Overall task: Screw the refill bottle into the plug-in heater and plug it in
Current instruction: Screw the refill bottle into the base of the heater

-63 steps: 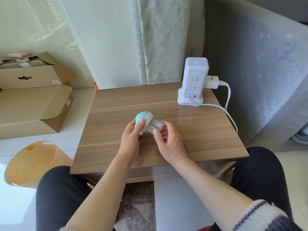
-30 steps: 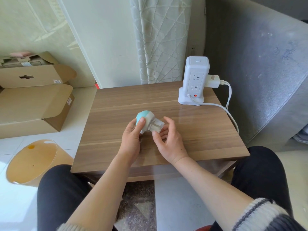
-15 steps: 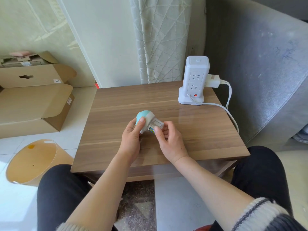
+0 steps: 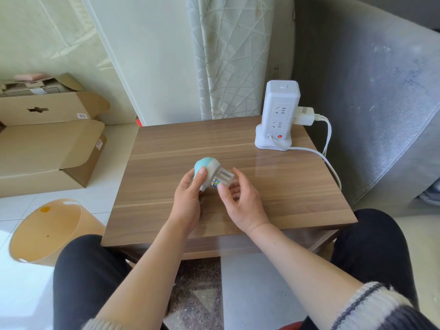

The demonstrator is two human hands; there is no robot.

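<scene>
Two hands meet over the middle of the wooden table (image 4: 166,148), and between them I hold the plug-in heater (image 4: 206,168) with the refill bottle (image 4: 223,178) set in its open end. My left hand (image 4: 188,201) wraps the heater's white body from about 7 o'clock, thumb pressed flat on its side and the other fingers curled behind it, so the teal dome points up toward 11 o'clock. My right hand (image 4: 242,206) comes in from 4 o'clock; its thumb (image 4: 222,192) presses the near side of the clear bottle, by a small blue and yellow label, and the index finger (image 4: 239,176) arches over the far side, pinching the bottle between them. The remaining right fingers are loosely bent beneath it. How far the bottle is threaded in I cannot tell. Both pieces ride just above the tabletop, tilted, with the bottle end toward 4 o'clock.

At 2 o'clock from my hands, well apart, a white tower power strip (image 4: 277,115) stands upright near the table's far right corner, a white adapter (image 4: 304,115) plugged into its right face and a white cable (image 4: 319,156) trailing off the table edge. At 9 o'clock, on the floor, sit open cardboard boxes (image 4: 47,148); at 8 o'clock, a tan bin (image 4: 47,232). My knees in black trousers flank the table's near edge.
</scene>
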